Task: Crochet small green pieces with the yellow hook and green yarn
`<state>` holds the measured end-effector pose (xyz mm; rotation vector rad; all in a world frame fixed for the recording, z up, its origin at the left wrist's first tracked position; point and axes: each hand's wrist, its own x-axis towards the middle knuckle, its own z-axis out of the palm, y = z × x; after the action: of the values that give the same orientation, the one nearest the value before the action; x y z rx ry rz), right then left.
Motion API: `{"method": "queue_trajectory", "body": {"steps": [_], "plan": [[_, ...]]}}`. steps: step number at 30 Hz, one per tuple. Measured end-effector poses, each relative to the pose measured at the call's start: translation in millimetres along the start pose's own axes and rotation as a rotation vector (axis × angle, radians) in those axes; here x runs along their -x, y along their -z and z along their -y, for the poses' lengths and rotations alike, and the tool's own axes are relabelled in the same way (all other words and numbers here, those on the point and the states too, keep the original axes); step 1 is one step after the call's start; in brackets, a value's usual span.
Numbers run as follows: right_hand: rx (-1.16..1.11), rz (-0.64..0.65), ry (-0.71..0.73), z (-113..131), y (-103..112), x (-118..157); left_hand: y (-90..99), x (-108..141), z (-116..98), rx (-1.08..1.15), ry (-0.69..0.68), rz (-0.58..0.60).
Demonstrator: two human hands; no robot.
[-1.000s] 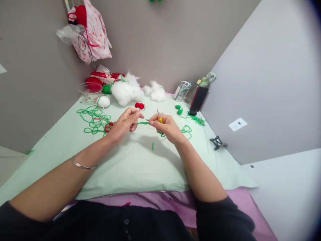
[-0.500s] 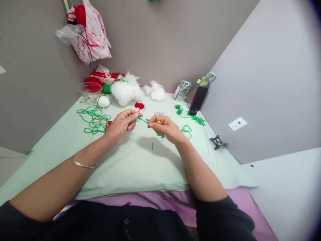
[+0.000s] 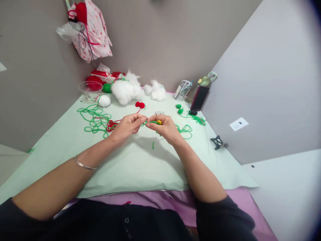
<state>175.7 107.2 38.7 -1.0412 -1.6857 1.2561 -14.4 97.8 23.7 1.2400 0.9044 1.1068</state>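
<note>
Both hands meet above the middle of the table. My left hand (image 3: 131,125) is closed, its thumb and fingertips pinching a small piece of green yarn (image 3: 143,124). My right hand (image 3: 164,128) is closed around a slim tool with a yellow handle (image 3: 158,123) and a thin metal part; its exact kind is hard to make out. Right fingertips touch the green yarn beside the left fingers. Just beyond the hands lies a small red knitted piece (image 3: 140,105) with a red strand running toward my left hand. A short green yarn scrap (image 3: 153,145) lies nearer me.
Loose green yarn (image 3: 92,117) tangles at left near a red yarn tangle (image 3: 111,126). White stuffing (image 3: 126,89), a clear tub (image 3: 89,95) and a tissue box (image 3: 102,77) stand behind. At right are a clear cup (image 3: 183,91), a phone (image 3: 200,98) and a black stand (image 3: 218,142).
My left hand has moved right, so its fingertips now meet the right ones. The stretch of green yarn between them has shortened, and the tool's tip is now hidden.
</note>
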Motion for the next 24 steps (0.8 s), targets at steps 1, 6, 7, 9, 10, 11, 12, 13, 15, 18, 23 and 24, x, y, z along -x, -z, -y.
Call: {"method": "queue_trajectory", "body": {"steps": [1, 6, 7, 9, 10, 11, 12, 13, 15, 18, 23, 24], "plan": [[0.000, 0.006, -0.005, 0.3, 0.0, 0.3, 1.5, -0.9, -1.6, 0.024, 0.002, 0.005], [-0.098, -0.025, -0.054, -2.0, 1.5, -2.7, 7.7, -5.6, -7.9, 0.133, 0.015, 0.022], [-0.124, -0.043, -0.060, -2.9, 1.7, -3.7, 7.8, -5.8, -8.4, 0.146, 0.022, 0.031], [-0.160, -0.074, -0.067, -4.3, 1.7, -5.3, 6.8, -5.2, -9.4, 0.168, 0.039, 0.052], [-0.171, -0.083, -0.067, -4.9, 1.5, -5.8, 6.1, -4.4, -10.2, 0.178, 0.046, 0.061], [-0.178, -0.089, -0.065, -5.3, 1.3, -6.1, 5.5, -3.4, -11.2, 0.186, 0.052, 0.071], [-0.181, -0.091, -0.063, -5.6, 1.1, -6.3, 5.2, -2.3, -12.3, 0.191, 0.058, 0.082], [-0.184, -0.091, -0.064, -5.9, 1.0, -6.4, 5.2, -1.2, -13.5, 0.195, 0.063, 0.092], [-0.195, -0.101, -0.067, -6.2, 1.3, -6.5, 5.9, 0.2, -15.2, 0.193, 0.067, 0.106], [-0.214, -0.121, -0.066, -5.9, 2.3, -6.5, 6.9, 0.4, -13.8, 0.157, 0.069, 0.112], [-0.239, -0.133, -0.067, -3.5, 0.8, -6.6, 4.4, -1.3, -6.0, 0.074, 0.086, 0.113], [-0.256, -0.154, -0.065, -3.2, 0.5, -6.7, 4.0, -1.4, -5.2, 0.076, 0.082, 0.099]]}}
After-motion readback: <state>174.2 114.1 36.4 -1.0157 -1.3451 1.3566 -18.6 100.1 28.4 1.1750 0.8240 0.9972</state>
